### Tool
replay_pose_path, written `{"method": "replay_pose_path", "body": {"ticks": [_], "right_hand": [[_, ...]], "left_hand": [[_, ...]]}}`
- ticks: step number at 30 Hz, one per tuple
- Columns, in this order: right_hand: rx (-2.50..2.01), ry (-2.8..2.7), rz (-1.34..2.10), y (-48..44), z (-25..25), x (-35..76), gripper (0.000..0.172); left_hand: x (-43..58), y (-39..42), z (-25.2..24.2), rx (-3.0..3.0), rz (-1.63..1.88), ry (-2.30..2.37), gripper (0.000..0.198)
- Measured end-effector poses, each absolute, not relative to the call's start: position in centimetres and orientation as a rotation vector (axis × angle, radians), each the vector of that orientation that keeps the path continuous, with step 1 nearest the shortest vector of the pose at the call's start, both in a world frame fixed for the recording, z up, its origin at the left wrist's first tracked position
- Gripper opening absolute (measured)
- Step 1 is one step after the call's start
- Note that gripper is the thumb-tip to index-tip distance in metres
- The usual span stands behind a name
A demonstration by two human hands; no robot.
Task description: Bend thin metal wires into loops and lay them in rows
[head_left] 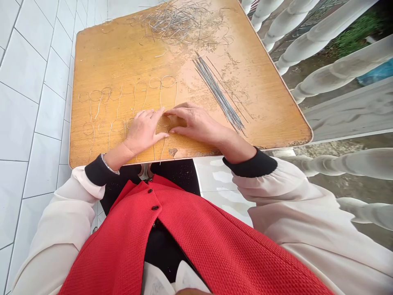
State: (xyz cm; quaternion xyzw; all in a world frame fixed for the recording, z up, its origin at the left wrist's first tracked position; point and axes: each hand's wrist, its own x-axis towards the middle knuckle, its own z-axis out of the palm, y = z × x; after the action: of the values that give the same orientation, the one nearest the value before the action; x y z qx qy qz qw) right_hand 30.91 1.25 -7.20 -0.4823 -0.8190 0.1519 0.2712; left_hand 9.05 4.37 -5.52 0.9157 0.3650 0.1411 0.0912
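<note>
Both hands rest on a worn wooden table point(123, 57) near its front edge. My left hand point(144, 129) and my right hand point(195, 123) meet at the fingertips around a thin wire loop point(164, 121) with a tail running toward me. The fingers of each hand pinch or press that wire against the tabletop. Rows of finished looped wires point(129, 92) lie to the left and beyond my hands. A bundle of straight wires point(219, 95) lies diagonally to the right of my right hand.
A tangled heap of loose wire point(181, 22) covers the table's far edge. White balusters point(322, 35) and a railing run along the right. White floor tiles point(27, 90) lie to the left. My red vest and pale sleeves fill the foreground.
</note>
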Motion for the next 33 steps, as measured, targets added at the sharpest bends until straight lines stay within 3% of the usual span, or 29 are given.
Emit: {"method": "replay_pose_path", "body": {"ticks": [3,8,13,27,33], "right_hand": [[-1.306,-2.187,0.402,1.3,-7.4,30.9,0.049],[-1.215,-2.237,0.384,1.1,-7.3,31.0,0.035],[-1.286,-2.174,0.311,1.3,-7.9,30.9,0.026],[-1.490,-2.114,0.226,1.5,-8.3,29.7,0.033],[-1.502,-2.116,0.129,1.1,-8.5,29.3,0.034]], "left_hand": [[8.9,4.4,-5.3,2.733,0.446,1.057,0.062],[8.5,4.9,-5.3,2.829,0.435,0.948,0.021],[9.0,5.5,-6.3,2.900,0.485,0.805,0.023],[9.0,5.7,-5.3,2.930,0.239,0.679,0.024],[8.3,5.7,-5.6,2.936,0.289,0.690,0.022]]}}
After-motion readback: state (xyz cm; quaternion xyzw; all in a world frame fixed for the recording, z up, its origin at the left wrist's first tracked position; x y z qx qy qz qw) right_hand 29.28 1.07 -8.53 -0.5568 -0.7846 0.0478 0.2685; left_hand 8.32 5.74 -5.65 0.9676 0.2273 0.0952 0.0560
